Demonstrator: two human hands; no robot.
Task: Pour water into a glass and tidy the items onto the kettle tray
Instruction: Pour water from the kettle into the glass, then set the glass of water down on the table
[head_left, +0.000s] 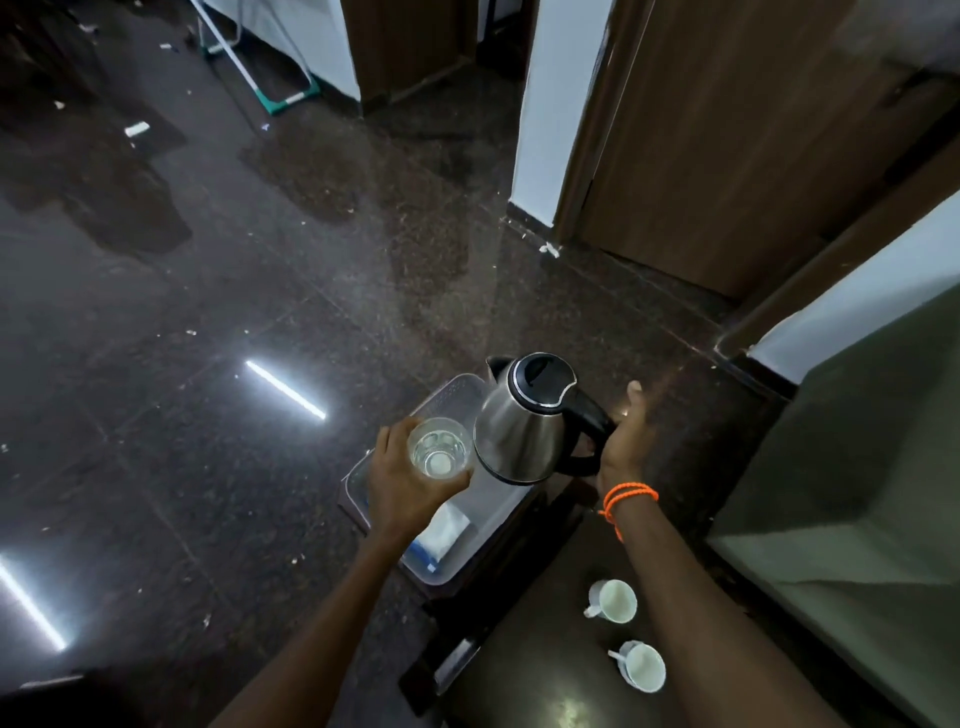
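A steel kettle (524, 423) with a black lid and handle hangs over the far end of a clear plastic tray (452, 397). My right hand (621, 441) grips its handle, thumb raised; an orange thread circles that wrist. My left hand (402, 480) holds a clear glass (439, 448) with some water in it, just left of the kettle's body and above the tray. The kettle stands nearly upright, its spout pointing away. White sachets (447, 527) lie in the near end of the tray.
Two white cups (613, 600) (641, 666) sit on the dark table (545, 675) near my right forearm. The tray rests at the table's far left corner. Dark polished floor (208, 312) spreads to the left; a wooden door (727, 130) and a bed edge (857, 493) stand right.
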